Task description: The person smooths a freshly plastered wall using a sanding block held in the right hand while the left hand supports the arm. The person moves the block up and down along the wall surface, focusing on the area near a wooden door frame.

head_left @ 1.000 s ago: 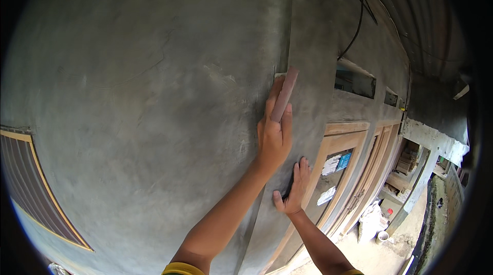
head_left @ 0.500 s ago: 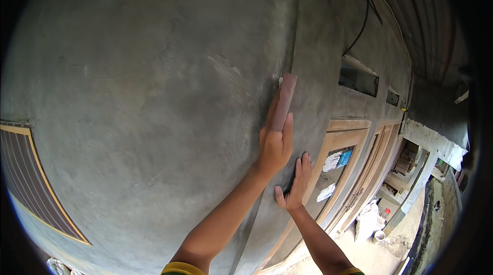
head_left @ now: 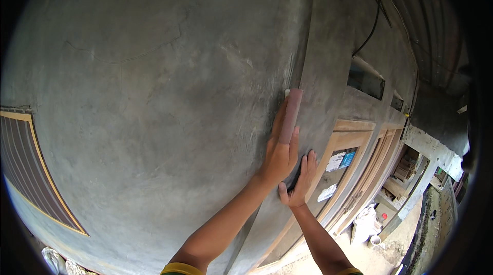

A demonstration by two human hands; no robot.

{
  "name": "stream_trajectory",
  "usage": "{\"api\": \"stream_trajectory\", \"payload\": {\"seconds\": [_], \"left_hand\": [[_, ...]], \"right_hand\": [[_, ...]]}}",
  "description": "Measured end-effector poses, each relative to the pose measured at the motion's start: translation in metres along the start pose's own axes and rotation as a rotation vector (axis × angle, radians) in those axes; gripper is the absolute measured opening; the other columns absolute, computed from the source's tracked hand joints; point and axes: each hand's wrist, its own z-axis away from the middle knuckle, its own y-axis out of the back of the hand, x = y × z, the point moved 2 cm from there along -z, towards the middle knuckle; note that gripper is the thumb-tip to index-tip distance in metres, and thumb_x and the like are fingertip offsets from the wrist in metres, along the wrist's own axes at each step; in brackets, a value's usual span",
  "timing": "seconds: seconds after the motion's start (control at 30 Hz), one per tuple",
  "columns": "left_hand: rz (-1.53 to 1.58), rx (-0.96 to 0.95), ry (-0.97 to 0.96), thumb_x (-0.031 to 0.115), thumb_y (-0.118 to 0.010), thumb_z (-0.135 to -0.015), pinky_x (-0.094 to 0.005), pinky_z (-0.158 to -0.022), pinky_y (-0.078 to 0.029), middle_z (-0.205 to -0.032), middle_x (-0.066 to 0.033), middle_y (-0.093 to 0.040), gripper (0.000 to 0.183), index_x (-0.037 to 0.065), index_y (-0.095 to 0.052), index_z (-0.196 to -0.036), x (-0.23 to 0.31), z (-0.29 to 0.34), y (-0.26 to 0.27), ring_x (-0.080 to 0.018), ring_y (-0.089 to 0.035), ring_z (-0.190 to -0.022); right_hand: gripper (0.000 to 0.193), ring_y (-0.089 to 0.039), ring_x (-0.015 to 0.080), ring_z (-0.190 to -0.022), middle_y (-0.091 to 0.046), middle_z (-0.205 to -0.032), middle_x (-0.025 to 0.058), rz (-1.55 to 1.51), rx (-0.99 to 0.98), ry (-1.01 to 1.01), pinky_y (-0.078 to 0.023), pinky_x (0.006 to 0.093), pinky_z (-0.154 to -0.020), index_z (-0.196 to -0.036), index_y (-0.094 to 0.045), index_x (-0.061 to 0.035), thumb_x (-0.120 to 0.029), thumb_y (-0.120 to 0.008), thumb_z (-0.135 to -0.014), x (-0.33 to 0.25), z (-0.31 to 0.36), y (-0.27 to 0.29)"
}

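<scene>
Left hand: gripping slim reddish-brown rectangular block
Right hand: fingers extended on grey plaster wall
Block: slid lower along dark vertical groove; likely mid-downstroke

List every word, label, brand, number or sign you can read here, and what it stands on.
None can be read.
Blue sticker on the wood-framed pane: too small and blurred to make out any print.
White patches on the same pane: no legible print.
Reddish-brown block in the left hand: no lettering visible.
</scene>
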Motion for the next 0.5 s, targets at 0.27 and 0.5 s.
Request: {"api": "stream_trajectory", "payload": {"seconds": [0.27, 0.5], "left_hand": [[0.026, -0.06, 0.1, 0.0, -0.04, -0.106, -0.0515, -0.125, -0.028, -0.165, -0.0268, -0.029, 0.058, -0.004, -0.021, -0.161, -0.009, 0.005, -0.004, -0.0476, -0.031, -0.151], [-0.091, -0.03, -0.139, 0.004, -0.041, -0.107, -0.0528, -0.126, -0.025, -0.167, -0.0273, -0.022, 0.058, -0.004, -0.02, -0.161, 0.002, -0.024, -0.006, -0.0471, -0.025, -0.153]], "right_hand": [[0.096, -0.022, 0.0502, -0.154, -0.026, -0.164, 0.034, -0.009, -0.004, -0.007, -0.011, 0.0619, -0.123, -0.158, -0.029, 0.0064, -0.053, -0.06, -0.089, 0.002, 0.003, -0.001], [0.096, -0.024, 0.0511, -0.153, -0.026, -0.164, 0.0349, -0.004, -0.002, -0.005, -0.012, 0.0625, -0.122, -0.157, -0.03, 0.0077, -0.051, -0.062, -0.088, 0.004, 0.003, -0.002]]}}
